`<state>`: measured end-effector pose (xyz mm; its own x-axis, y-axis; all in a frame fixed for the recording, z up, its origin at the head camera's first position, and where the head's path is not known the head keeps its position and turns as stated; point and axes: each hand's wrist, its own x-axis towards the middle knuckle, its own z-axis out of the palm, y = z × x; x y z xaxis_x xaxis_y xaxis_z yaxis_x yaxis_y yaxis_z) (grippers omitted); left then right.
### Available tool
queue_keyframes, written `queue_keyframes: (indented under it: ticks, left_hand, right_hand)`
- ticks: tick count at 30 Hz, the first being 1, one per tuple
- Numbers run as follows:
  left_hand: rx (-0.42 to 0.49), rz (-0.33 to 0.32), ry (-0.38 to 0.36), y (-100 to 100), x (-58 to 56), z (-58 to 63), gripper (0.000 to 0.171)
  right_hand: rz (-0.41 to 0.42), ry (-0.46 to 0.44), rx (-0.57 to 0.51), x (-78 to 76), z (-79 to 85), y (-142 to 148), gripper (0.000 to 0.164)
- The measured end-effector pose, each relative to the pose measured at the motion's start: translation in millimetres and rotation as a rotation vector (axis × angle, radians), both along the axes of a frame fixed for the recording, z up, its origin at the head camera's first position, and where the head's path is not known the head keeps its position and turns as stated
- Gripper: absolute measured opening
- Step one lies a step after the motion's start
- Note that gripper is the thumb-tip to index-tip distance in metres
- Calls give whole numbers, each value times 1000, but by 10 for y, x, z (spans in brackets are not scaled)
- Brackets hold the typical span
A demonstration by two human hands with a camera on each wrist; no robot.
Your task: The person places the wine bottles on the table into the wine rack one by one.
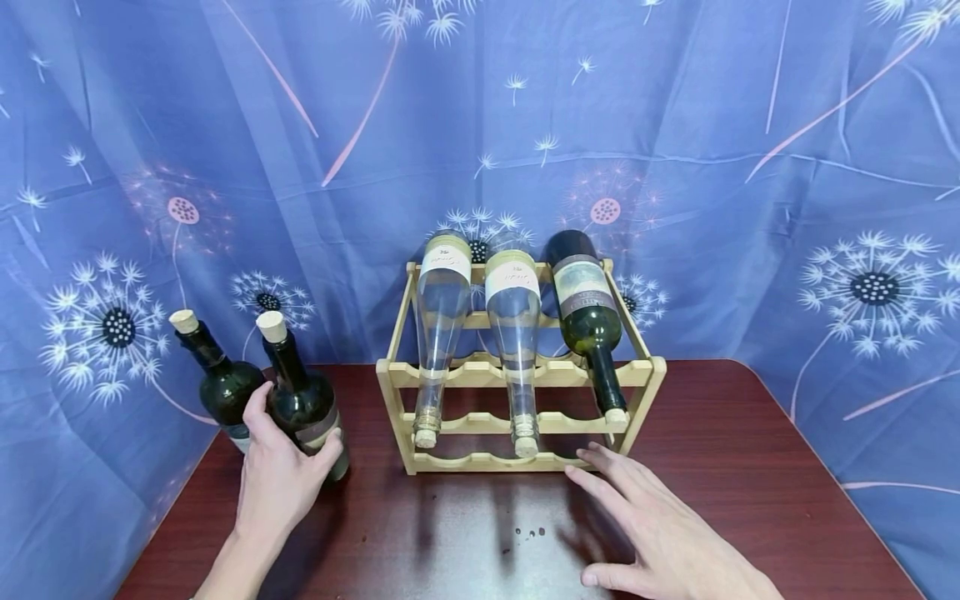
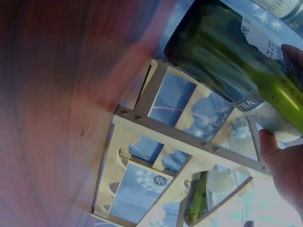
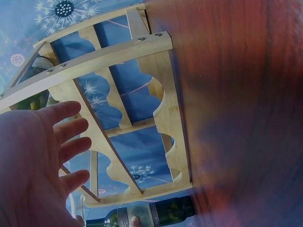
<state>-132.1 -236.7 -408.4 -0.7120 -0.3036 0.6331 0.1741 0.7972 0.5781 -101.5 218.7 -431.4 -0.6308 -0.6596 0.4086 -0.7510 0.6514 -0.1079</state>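
My left hand [image 1: 281, 475] grips a dark green corked wine bottle [image 1: 300, 400] round its body, left of the rack. In the left wrist view, that wine bottle [image 2: 218, 52] shows its flat base and part of its label. Just behind it stands a second dark corked bottle [image 1: 228, 392]. The wooden wine rack [image 1: 510, 377] bears two clear bottles [image 1: 442, 308] and a dark green one [image 1: 588, 317] on its top tier, corks toward me. Fingers spread and holding nothing, my right hand [image 1: 652, 525] hovers before the rack's front right corner.
A dark red wooden table [image 1: 727, 467] carries the rack and bottles. Blue cloth with dandelion prints [image 1: 675, 100] hangs behind and at both sides. Small dark spots [image 1: 528, 532] mark the tabletop in front of the rack.
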Motion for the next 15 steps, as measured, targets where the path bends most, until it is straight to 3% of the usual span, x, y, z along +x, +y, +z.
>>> queue_keyframes:
  ticks: [15]
  left_hand:
    - [-66, -78, -23, 15, 233, 64, 103]
  right_hand:
    - [11, 15, -9, 8, 16, -2, 100]
